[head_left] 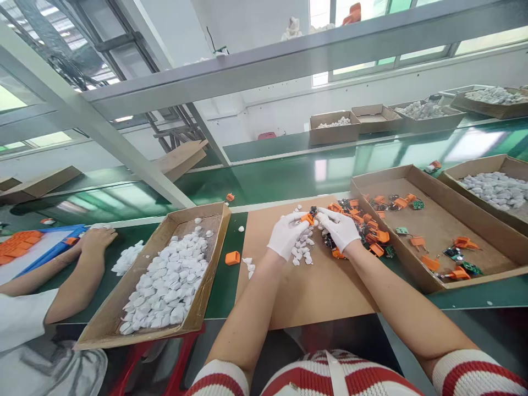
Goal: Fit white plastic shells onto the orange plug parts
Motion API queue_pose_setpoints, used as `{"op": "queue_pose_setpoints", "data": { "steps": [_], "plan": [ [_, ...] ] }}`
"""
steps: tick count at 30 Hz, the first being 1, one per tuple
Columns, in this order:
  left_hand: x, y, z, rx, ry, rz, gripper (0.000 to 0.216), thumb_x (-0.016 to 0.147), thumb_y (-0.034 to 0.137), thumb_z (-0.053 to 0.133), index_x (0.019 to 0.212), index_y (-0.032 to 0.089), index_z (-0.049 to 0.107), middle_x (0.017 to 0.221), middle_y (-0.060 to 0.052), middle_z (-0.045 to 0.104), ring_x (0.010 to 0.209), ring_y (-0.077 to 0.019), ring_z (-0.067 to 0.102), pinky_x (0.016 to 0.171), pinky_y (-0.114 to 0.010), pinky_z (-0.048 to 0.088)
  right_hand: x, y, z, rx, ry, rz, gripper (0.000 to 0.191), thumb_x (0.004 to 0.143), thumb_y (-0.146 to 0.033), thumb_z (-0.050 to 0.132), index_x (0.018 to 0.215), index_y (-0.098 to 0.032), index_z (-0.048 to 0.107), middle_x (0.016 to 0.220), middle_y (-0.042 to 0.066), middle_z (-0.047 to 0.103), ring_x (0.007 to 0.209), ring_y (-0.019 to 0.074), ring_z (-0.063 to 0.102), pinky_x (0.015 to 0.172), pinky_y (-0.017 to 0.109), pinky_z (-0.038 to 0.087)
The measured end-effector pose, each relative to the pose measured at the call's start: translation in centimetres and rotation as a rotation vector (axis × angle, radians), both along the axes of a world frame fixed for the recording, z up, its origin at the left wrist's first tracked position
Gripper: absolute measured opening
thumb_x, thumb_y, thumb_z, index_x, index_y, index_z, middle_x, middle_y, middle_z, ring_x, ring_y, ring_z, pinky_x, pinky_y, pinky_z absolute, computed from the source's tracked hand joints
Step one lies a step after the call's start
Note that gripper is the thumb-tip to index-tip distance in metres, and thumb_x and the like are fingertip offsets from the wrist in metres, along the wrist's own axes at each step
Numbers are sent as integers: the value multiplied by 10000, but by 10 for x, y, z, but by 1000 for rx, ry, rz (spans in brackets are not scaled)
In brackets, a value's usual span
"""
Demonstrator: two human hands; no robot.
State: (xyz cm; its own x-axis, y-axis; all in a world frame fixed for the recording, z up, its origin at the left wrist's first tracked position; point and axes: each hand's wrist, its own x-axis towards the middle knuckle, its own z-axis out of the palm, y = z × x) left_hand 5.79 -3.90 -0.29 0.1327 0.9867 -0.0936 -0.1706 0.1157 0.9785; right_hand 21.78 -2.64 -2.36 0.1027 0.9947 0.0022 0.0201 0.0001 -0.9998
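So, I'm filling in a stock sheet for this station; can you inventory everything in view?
orange-and-black part: one, orange and black, at the fingertips
orange parts pile: many, orange, sheet's right edge
white pieces: many, white, on sheet and in boxes
cardboard sheet: one, brown, under the hands
left box: one, brown, left of sheet
right box: one, brown, holding orange parts
back boxes: several, brown, far side
orange housing: one, orange, between left box and sheet
green bench: green, throughout; exact count unclear
red stool: one, red, below left box
co-worker's hand: one clearly visible, bare, far left
left hand: one, white-gloved, holding the part
right hand: one, white-gloved, at the part
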Motion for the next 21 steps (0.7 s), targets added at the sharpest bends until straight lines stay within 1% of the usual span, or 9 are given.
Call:
{"op": "queue_pose_setpoints", "data": {
  "steps": [5,8,11,13,15,16,18,20,21],
  "plan": [
    [-2,-5,-9,74,87,-44,320,774,228,701,1091,181,708,984,-88,721,713,-156,684,581,-248,552,1,0,-5,-64,299,207,575,699,-496,771,1168,-168,709,761,19,653,647,121,491,579,268,397],
    [-2,-11,-8,244,244,-2,265,765,174,685,1022,213,738,1157,-91,690,840,-186,695,684,-299,585,3,1,-11,-8,363,282,507,724,-452,769,1156,-193,714,774,9,634,658,117,467,595,267,378],
    [-4,-14,-7,406,339,43,115,772,181,691,858,215,760,1277,-78,635,971,-208,674,832,-334,573,4,1,-13,15,398,261,465,738,-424,765,1146,-206,720,792,10,639,672,121,475,624,271,393],
    [-5,-14,-7,403,322,170,94,782,229,711,865,217,755,1227,-78,650,1035,-222,653,891,-345,551,3,-2,-12,17,383,255,452,742,-420,763,1137,-201,726,804,18,652,676,124,487,628,273,404],
    [-7,-11,-8,354,281,280,223,753,247,757,975,219,747,1165,-79,666,1079,-228,635,929,-345,529,2,-7,-9,15,322,292,467,751,-438,754,1144,-185,727,825,35,671,683,133,508,629,283,421],
    [-7,-9,-9,327,266,276,305,738,242,773,1040,218,738,1145,-81,672,1077,-227,634,939,-344,520,1,-10,-8,17,279,319,490,756,-455,746,1160,-177,723,836,45,681,686,140,521,629,291,431],
    [-7,-6,-12,279,229,164,370,745,232,764,1113,217,728,1133,-82,685,1037,-216,647,939,-336,512,-2,-14,-7,37,183,340,541,764,-499,728,1186,-161,715,832,57,691,681,154,544,625,309,449],
    [-6,-4,-13,233,187,82,309,774,239,733,1083,220,746,1116,-76,701,1001,-207,657,918,-324,515,-4,-16,-8,59,69,288,574,770,-532,710,1201,-152,709,798,56,695,658,161,562,619,323,467],
    [-5,-3,-14,209,168,93,270,779,242,726,1046,223,756,1106,-69,707,989,-203,660,900,-316,519,-5,-16,-9,67,1,234,582,771,-538,706,1207,-152,707,771,51,695,643,163,569,616,326,477]
  ]
}}
